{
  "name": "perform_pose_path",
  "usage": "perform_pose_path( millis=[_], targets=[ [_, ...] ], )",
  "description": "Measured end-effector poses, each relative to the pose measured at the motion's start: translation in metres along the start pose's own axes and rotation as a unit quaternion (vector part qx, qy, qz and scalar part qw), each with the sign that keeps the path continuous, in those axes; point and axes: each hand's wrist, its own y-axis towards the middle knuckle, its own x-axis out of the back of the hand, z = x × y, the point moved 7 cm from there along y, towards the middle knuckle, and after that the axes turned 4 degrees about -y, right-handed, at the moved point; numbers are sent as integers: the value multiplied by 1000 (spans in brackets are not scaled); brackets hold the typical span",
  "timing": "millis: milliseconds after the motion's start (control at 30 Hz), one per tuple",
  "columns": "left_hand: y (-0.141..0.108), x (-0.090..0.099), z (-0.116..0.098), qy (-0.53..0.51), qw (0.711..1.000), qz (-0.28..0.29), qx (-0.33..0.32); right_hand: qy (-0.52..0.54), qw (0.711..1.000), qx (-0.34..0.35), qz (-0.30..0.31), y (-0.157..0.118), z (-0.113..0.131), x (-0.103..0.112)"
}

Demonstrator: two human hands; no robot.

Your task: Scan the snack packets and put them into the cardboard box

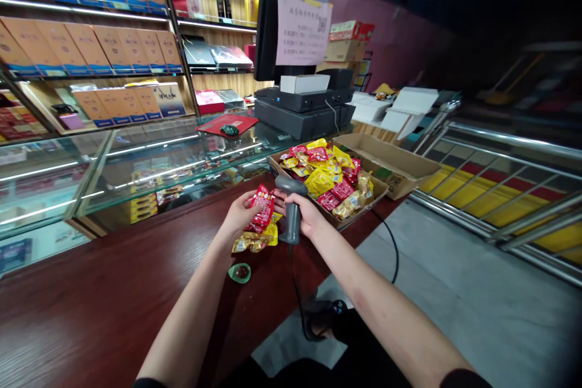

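My left hand [240, 213] holds a red snack packet [262, 209] above the dark red counter [136, 291]. In my right hand [305, 213] is a grey handheld scanner [292, 218], its head close to the packet and its cable hanging down. Some fingertips of my right hand reach toward the packet's right edge. Beneath the red packet lie a yellow packet [272, 231] and a gold packet [251, 243]. A small green item with a brown centre [239, 273] rests nearer to me on the counter.
An open cardboard box [379, 189] of red, yellow and gold packets stands beyond my right hand. Behind are a glass display case [150, 151], a mouse [230, 130] and a monitor [267, 36]. Metal railings [513, 142] run along the right; a black cable [394, 242] hangs there.
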Motion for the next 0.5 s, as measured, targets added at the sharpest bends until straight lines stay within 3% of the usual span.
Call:
perform_pose_path(
  millis=[200, 300, 400, 500],
  targets=[
    [-6, 5, -22, 94, 994, 59, -15, -141, 988, 26, -60, -1, 9, 10],
    [-8, 7, -31, 138, 988, 61, -38, -141, 989, 26, -26, -1, 8, 2],
    [-4, 11, -27, 133, 990, 22, -36, -116, 993, 14, 12, -2, 5, -6],
    [3, 19, -12, 31, 997, -65, -10, -63, 998, 1, 6, -4, 2, -7]
  ],
)
